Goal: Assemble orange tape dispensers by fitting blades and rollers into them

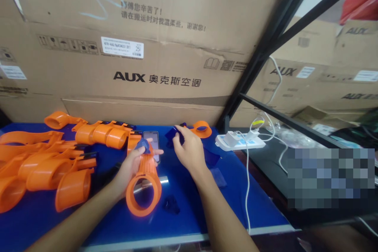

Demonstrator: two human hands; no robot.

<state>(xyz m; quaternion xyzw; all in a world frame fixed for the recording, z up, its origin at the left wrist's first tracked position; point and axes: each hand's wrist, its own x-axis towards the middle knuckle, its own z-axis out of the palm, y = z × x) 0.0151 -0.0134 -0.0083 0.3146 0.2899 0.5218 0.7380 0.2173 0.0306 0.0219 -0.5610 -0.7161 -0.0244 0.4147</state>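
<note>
My left hand [132, 165] is closed around the handle of an orange plastic tape dispenser [130, 201], its round ring hanging toward me. A small blue piece [143, 145] sits at the handle's upper end, under my thumb. Farther right, my right hand [190, 147] has its thumb and forefinger curled on a dark blue plastic piece [170, 134]; the other fingers are partly hidden. Behind my left hand lies a phone [155, 136] with a lit screen. Another orange dispenser [203, 129] rests just beyond my right hand.
Several orange dispensers [49, 171] crowd the blue table's left side, with a row [100, 134] behind. A small dark piece [171, 204] and a shiny strip [163, 180] lie in front. A white power strip [239, 141] with cables stands right, beside a black metal frame [251, 67]. Large cartons [165, 47] wall the back.
</note>
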